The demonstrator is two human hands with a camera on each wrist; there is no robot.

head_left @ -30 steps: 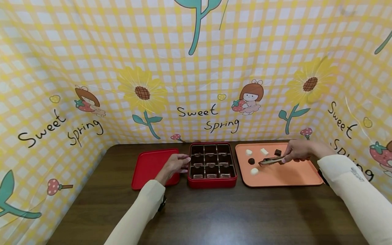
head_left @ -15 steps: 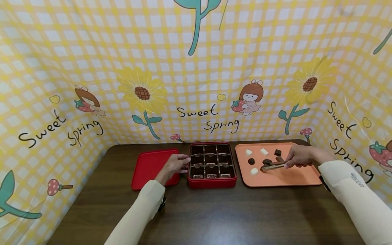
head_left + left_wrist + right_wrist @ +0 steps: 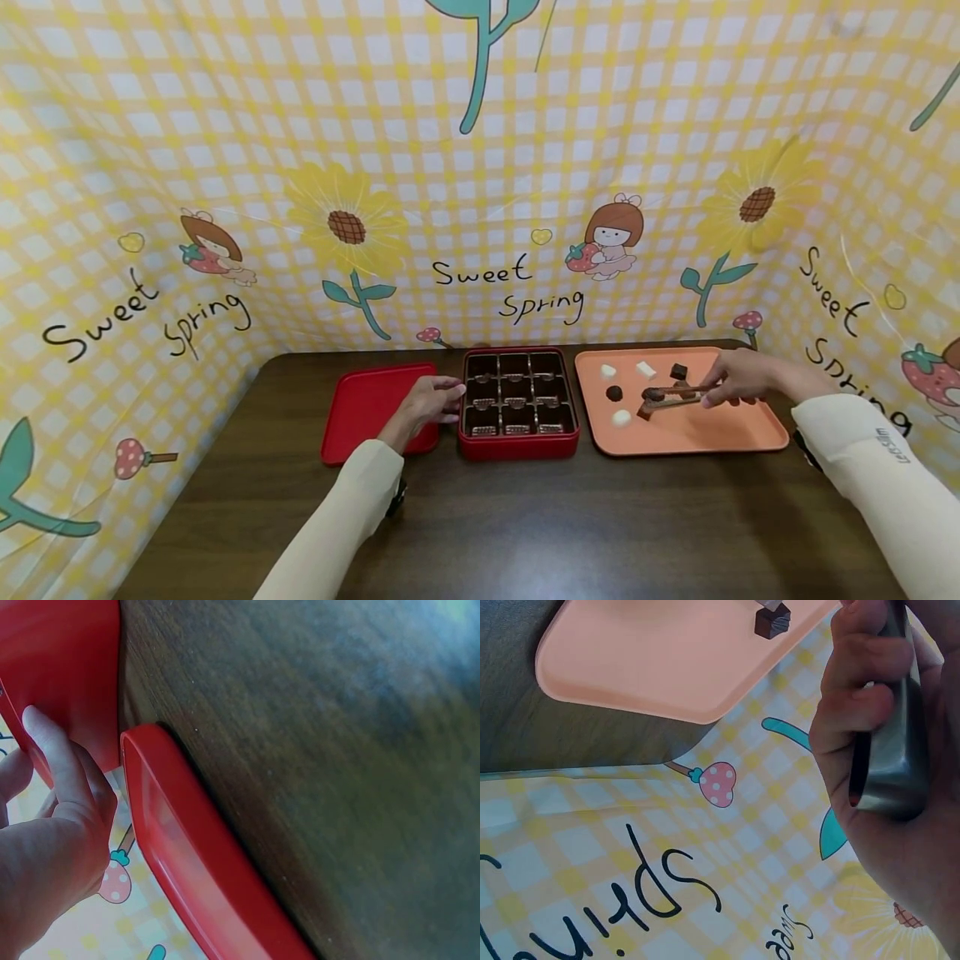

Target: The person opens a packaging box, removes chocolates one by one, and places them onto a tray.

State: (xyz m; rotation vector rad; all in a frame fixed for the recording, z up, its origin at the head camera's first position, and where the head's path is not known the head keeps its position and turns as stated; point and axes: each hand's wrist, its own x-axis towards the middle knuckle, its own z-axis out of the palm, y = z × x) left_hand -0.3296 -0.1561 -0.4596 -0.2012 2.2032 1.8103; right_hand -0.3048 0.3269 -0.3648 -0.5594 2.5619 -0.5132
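Observation:
In the head view my right hand [image 3: 738,377] grips metal tongs [image 3: 684,402] over the orange tray [image 3: 720,437]. Their two arms stand apart, with the tips at a dark round chocolate [image 3: 652,394] and a brown chocolate piece [image 3: 644,412]; whether either is pinched cannot be told. The right wrist view shows fingers curled round the tongs' bent end [image 3: 900,765]. My left hand [image 3: 427,402] touches the left wall of a red box [image 3: 517,449] with loosely straight fingers. Several dark compartments divide the box, and no chocolate shows in them.
A red lid [image 3: 371,412] lies left of the box, partly behind the left hand. White chocolates [image 3: 622,417], a dark round one [image 3: 614,393] and a dark cube [image 3: 678,372] sit on the tray. A patterned cloth [image 3: 480,208] hangs behind the wooden table [image 3: 480,517].
My right hand has shifted slightly right. The tongs' arms have spread and now stand on either side of the dark round chocolate. The left hand stays at the box.

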